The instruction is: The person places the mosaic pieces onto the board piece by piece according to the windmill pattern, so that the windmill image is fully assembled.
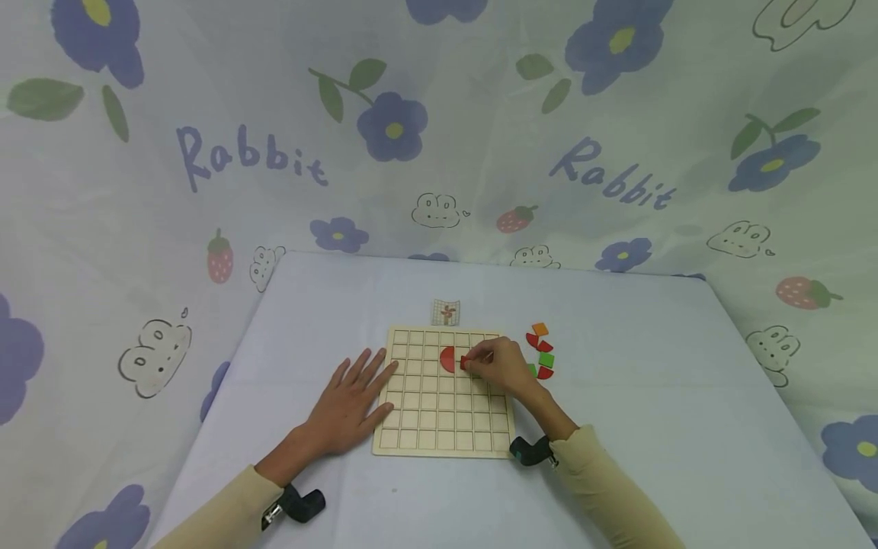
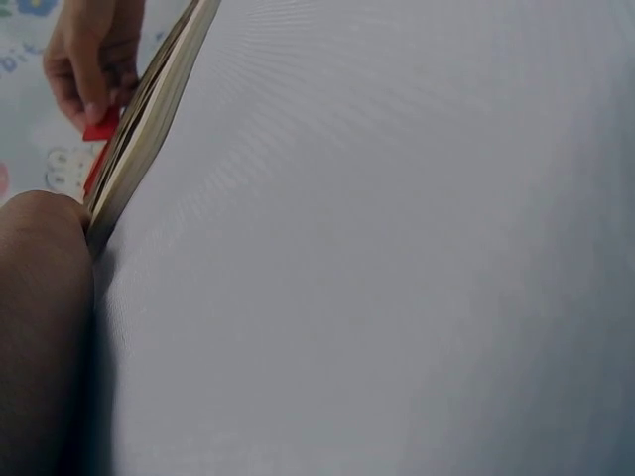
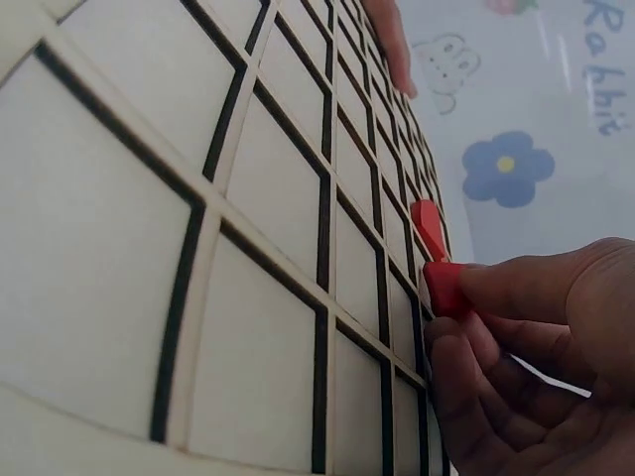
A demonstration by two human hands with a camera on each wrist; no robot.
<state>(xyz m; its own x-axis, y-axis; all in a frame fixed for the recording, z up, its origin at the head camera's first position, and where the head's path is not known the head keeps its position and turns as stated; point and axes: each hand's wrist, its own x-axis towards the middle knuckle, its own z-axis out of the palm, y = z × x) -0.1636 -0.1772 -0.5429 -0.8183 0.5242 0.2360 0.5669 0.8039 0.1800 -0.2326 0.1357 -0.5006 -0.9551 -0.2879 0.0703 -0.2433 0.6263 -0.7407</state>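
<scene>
A light wooden grid board (image 1: 427, 421) lies on the white table, its squares marked off by raised strips. Two red quarter-round pieces (image 1: 448, 359) sit in neighbouring squares of it, forming a half disc. My right hand (image 1: 504, 366) is over the board's right part and pinches another red piece (image 3: 448, 289) between thumb and fingertips, just right of that half disc. Its full outline is hidden by the fingers. My left hand (image 1: 348, 404) lies flat with spread fingers at the board's left edge, fingertips on the rim.
Right of the board lie loose pieces: an orange square (image 1: 540, 329), a green square (image 1: 546, 360), a red quarter-round (image 1: 545, 373) and several others. Behind the board is a small pattern card (image 1: 446, 313) with a red figure on a grid. A printed curtain (image 1: 439, 152) hangs behind the table.
</scene>
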